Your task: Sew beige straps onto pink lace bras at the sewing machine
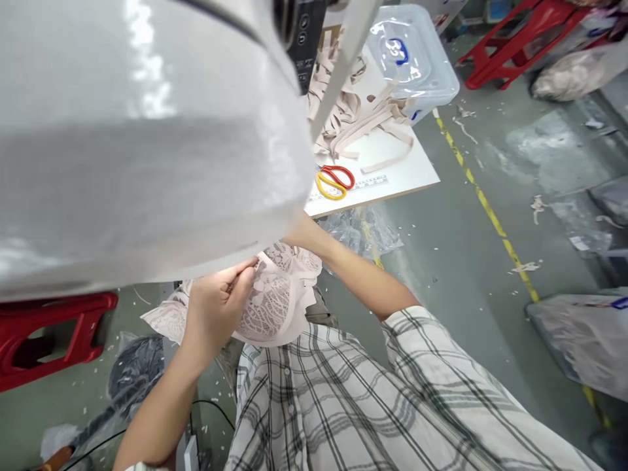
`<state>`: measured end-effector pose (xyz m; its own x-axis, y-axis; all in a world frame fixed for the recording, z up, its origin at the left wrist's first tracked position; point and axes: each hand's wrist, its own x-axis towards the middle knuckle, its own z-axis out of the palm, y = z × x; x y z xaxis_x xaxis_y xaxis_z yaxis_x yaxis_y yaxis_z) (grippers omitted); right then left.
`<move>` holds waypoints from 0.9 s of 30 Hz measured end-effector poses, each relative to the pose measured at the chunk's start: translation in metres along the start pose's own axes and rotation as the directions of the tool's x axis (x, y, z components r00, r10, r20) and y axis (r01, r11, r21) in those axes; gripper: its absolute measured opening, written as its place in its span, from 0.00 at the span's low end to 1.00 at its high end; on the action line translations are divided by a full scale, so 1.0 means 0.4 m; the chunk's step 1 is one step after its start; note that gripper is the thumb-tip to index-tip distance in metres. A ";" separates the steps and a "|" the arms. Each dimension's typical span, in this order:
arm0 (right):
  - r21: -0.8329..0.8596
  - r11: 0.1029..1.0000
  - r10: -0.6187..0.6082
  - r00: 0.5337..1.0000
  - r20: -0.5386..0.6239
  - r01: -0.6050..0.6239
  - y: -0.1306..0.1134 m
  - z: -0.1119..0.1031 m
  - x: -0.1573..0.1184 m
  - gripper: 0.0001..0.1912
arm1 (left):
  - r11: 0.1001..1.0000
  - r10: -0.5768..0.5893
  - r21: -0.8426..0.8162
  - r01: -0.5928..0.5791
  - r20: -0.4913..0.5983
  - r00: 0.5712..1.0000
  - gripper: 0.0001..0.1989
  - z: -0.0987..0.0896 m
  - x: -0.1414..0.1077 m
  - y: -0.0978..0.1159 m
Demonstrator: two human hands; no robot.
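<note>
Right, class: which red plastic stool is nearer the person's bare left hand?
The red plastic stool at the picture's left edge, on the left hand's side; the other stool is at top right, beyond the clear plastic box.

The shirt (314, 399) is white with dark checks, buttoned, its sleeves (432, 353) elbow-length.

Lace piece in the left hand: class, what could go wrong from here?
1. The lace piece, pinched by the left hand, has loose edges that might fold or snag.
2. The white housing mostly hides the right hand, so a slip could go unseen.
</note>
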<state>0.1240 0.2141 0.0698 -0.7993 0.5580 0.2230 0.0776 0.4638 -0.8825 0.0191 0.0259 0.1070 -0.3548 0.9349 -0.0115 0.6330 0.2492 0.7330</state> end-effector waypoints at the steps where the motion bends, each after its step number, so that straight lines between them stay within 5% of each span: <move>1: 0.012 1.000 -0.007 1.000 -0.015 0.007 0.002 0.000 0.000 0.07 | 1.000 0.005 0.016 -0.005 -0.005 1.000 0.13 0.000 -0.003 -0.003; 12: 0.192 0.976 -0.075 0.988 -0.135 0.100 0.017 0.023 -0.013 0.06 | 0.978 0.114 0.189 -0.086 -0.146 0.983 0.12 0.009 -0.033 -0.024; 27: 0.075 0.989 -0.109 0.978 -0.176 0.124 0.040 0.031 -0.014 0.11 | 0.957 0.209 0.235 -0.171 -0.151 0.966 0.13 0.031 -0.042 -0.030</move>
<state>0.1222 0.2099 0.0492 -0.6854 0.6166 0.3874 -0.0667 0.4766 -0.8766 0.0261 0.0102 0.0902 -0.3142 0.9171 0.2452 0.8277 0.1382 0.5439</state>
